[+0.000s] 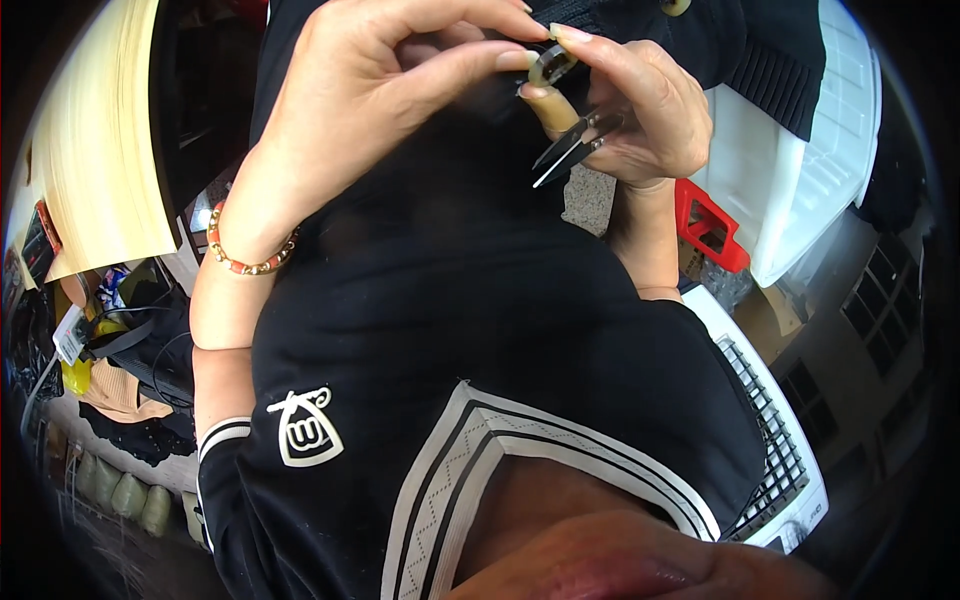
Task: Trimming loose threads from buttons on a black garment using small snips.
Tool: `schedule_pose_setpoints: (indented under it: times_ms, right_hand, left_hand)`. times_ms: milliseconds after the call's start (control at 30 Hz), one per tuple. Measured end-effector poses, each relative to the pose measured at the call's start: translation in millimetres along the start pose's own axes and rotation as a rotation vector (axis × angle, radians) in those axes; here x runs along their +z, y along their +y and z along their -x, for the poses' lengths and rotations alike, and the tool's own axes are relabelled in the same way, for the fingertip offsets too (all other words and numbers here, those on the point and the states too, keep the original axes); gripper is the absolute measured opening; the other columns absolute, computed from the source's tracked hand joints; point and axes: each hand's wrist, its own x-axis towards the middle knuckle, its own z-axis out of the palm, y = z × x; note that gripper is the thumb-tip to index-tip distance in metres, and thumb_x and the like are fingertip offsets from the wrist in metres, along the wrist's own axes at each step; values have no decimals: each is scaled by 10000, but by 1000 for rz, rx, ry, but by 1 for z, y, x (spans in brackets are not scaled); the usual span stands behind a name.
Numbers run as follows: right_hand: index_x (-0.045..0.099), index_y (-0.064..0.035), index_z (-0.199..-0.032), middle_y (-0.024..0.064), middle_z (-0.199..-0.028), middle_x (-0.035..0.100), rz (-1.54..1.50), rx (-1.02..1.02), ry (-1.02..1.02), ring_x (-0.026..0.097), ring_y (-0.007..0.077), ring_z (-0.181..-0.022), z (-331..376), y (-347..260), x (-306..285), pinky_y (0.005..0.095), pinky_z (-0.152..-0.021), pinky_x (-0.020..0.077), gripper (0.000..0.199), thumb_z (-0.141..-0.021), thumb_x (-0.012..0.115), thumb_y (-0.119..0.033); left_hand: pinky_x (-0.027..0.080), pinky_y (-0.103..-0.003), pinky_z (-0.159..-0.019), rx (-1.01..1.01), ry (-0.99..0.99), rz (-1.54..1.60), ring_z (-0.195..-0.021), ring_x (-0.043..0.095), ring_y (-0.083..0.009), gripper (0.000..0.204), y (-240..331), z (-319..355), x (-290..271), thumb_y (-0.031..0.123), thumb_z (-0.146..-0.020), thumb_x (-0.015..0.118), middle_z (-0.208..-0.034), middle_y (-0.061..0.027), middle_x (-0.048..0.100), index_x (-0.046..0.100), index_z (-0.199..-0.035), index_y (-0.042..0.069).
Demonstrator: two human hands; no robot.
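Note:
Near the top middle, both hands meet at a small round button, dark with a pale rim. My left hand, with a red and gold bracelet on its wrist, is closed, its thumb and forefinger pinching the button's left edge. From the other side, the fingertips of my right hand grip the button too. A pair of dark thread snips is tucked in the right palm, blades pointing down and left. Black knitted fabric with a ribbed edge lies just beyond the hands, and another button shows on it.
On the right are a white plastic bin, a red plastic frame and a white-rimmed black grille. To the left stands a pale wooden board. Below it lie bags, a cable and a peach cloth.

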Motion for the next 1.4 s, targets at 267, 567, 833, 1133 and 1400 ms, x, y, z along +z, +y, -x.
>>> schedule_pose_setpoints:
  times_ms: [267,567,833,1133,1400]
  right_hand:
    - [736,-36,-1053,21,-706,658,22,22,-17,535,73,-509,-6,-5,2,190,-455,397,428,-676,894,-162]
    - [700,39,-1136,17,-748,570,-265,297,-146,474,54,-608,-21,-12,-16,196,-497,327,563,-630,915,-77]
    - [730,2,-1085,45,-813,590,-202,598,-253,511,122,-691,-58,-28,-36,238,-604,373,440,-684,876,-107]
    - [740,0,-1092,43,-779,559,-36,551,-232,516,148,-675,-56,-32,-33,262,-579,389,396,-714,839,-59]
    - [746,-5,-1068,72,-774,589,-74,501,-320,541,163,-646,-58,-31,-36,266,-558,398,365,-718,831,-63]
  left_hand:
    - [506,-270,-692,594,278,139,-795,632,-187,130,-66,2,19,-68,-806,721,-942,-114,658,688,-914,-3]
    - [503,-314,-724,646,379,256,-821,627,-262,104,-71,-7,26,-73,-826,666,-882,-130,628,629,-896,-6]
    - [501,-315,-736,628,318,120,-830,622,-261,115,-60,-9,22,-71,-825,666,-894,-130,625,626,-914,-11]
    - [503,-325,-758,466,223,-73,-852,623,-271,143,-41,-5,14,-64,-819,672,-913,-137,630,622,-944,-17]
    - [504,-335,-777,313,133,-250,-871,623,-281,171,-25,0,6,-58,-813,677,-930,-143,634,619,-970,-22]
